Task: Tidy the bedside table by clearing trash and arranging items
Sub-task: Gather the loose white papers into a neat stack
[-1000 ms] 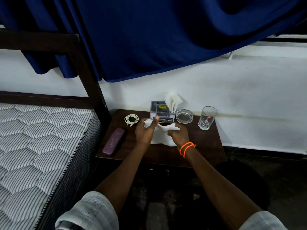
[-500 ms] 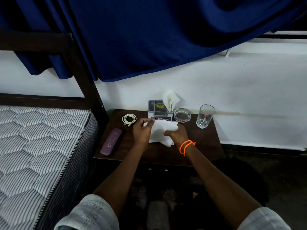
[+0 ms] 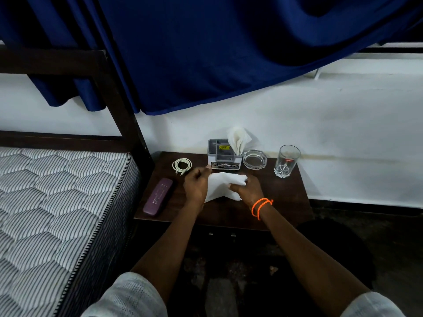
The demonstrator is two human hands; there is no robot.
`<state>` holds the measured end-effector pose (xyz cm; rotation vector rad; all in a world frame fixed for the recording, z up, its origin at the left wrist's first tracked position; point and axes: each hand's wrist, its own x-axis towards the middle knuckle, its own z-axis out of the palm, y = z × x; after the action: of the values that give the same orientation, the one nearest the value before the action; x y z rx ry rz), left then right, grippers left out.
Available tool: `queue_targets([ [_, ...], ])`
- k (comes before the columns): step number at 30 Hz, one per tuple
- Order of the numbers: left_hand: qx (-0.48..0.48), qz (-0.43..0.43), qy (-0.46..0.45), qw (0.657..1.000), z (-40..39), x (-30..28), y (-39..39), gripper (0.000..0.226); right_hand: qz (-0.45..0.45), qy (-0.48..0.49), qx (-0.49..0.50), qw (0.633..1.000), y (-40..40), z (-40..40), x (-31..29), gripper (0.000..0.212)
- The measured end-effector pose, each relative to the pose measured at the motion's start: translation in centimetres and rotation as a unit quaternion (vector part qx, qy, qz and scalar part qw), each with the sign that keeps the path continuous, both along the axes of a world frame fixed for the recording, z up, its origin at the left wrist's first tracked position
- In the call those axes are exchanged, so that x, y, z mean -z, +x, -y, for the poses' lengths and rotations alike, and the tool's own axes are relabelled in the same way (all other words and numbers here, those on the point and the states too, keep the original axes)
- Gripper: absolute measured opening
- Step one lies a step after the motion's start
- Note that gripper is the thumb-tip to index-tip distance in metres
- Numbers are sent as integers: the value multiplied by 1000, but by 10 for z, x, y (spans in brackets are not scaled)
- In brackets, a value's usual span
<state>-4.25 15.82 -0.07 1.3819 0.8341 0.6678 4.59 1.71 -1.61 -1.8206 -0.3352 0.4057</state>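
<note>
1. Over the middle of the dark wooden bedside table (image 3: 281, 202), both hands gripped a soft white tissue (image 3: 223, 185), its folds bunched and creased.
2. The left hand (image 3: 195, 187) pinched its left edge; the right hand (image 3: 248, 191), with orange cords at the wrist, had its fingers curled around the crumpled right end.
3. Behind them stood a grey boxy organiser (image 3: 223, 155) with folded tissues fanned upright in it.
4. Beside it sat a faceted glass ashtray (image 3: 254, 159) and a clear tumbler (image 3: 286, 161).
5. Left of the hands lay a coiled white cable (image 3: 182, 165) and a long purple case (image 3: 158, 200) near the quilted mattress (image 3: 57, 202).
</note>
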Motion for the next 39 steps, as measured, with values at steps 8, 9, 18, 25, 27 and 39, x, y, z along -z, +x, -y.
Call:
queue_targets([
  [8,-30,11,-200,979,-4,-2,-5,59,-12,2,13,1000,1,1,0,31],
  [9,-12,4,-214,977,-5,-1,-6,64,-14,4,15,1000,1,1,0,30],
  [18,104,-128,0,986,1,14,-15,40,-25,-4,17,1000,0,1,-2,24],
  [25,64,-32,77,994,6,4,-16,31,5,64,-19,998,-6,-2,-14,23],
  [27,56,-30,84,994,8,3,-16,29,24,55,-23,998,-7,-3,-14,23],
  [39,84,-169,198,962,10,19,-18,27,47,-130,14,990,-10,-8,-2,36],
])
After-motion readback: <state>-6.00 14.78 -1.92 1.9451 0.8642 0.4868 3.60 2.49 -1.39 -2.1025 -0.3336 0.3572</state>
